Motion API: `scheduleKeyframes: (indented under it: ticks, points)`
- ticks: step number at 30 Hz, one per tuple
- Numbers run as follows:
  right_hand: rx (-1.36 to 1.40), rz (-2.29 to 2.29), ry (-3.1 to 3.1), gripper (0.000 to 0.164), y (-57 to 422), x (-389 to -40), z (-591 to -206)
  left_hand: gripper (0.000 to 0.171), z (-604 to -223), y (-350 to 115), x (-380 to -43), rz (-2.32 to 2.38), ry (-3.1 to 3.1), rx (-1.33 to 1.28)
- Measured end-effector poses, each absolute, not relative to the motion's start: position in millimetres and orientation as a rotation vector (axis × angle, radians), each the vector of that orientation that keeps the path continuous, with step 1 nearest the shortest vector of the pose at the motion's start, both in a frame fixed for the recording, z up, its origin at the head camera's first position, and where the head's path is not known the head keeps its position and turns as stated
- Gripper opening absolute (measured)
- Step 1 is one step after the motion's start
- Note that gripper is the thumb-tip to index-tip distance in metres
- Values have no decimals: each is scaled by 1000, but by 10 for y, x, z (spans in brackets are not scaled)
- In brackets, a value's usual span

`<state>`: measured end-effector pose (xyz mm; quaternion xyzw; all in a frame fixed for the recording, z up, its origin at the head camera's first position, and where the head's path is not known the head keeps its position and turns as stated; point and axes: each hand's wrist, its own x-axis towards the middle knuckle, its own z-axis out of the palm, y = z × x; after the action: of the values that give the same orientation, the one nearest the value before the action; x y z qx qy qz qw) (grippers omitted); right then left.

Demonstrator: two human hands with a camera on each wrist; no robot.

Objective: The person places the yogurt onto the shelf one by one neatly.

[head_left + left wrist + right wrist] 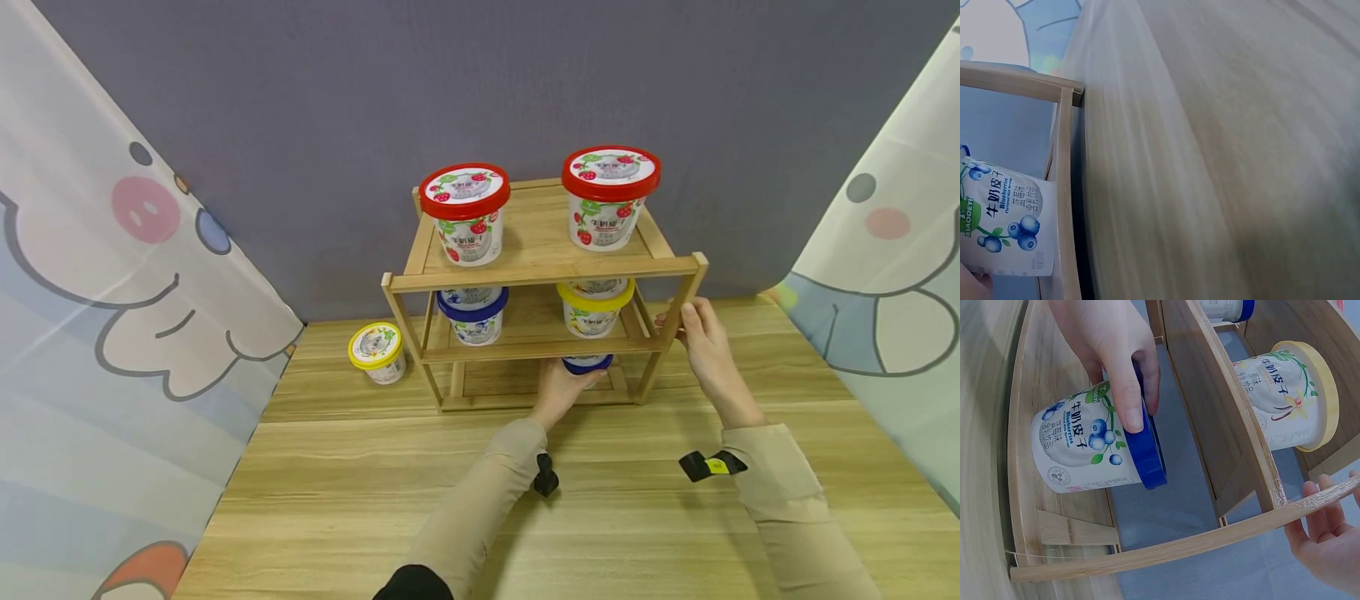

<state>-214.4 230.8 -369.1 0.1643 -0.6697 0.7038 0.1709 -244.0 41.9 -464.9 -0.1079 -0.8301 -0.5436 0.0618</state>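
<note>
A three-tier wooden rack (525, 271) stands on the table. On its bottom tier, toward the right end, my left hand (557, 390) grips a white blueberry milk tub (1079, 440) by its blue lid. The thumb lies over the near side of the tub, and the other fingers pass behind it. In the left wrist view the blueberry label (1013, 231) shows close to the rack's bottom rail. My right hand (708, 354) holds the rack's right front post (1310, 506) at about middle-tier height, its fingers curled about the wood.
Two red-lidded strawberry tubs (611, 221) stand on the top tier. The middle tier bears a blue-lidded tub (480, 329) and a yellow-lidded tub (592, 321). Another yellow-lidded tub (386, 367) sits on the table, left of the rack. Behind is a grey wall (337, 125).
</note>
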Motion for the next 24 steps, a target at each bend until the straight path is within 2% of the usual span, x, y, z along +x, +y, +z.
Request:
scheduleKeyframes:
  ticks: [14, 24]
  points:
    - [481, 1992, -1924, 16, 2312, -2140, -3688, 76, -4624, 408, -2388, -1528, -2538, -363]
    - [476, 1996, -1907, 16, 2305, -2142, -3684, 58, -4581, 345, -2307, -1417, -2533, -400]
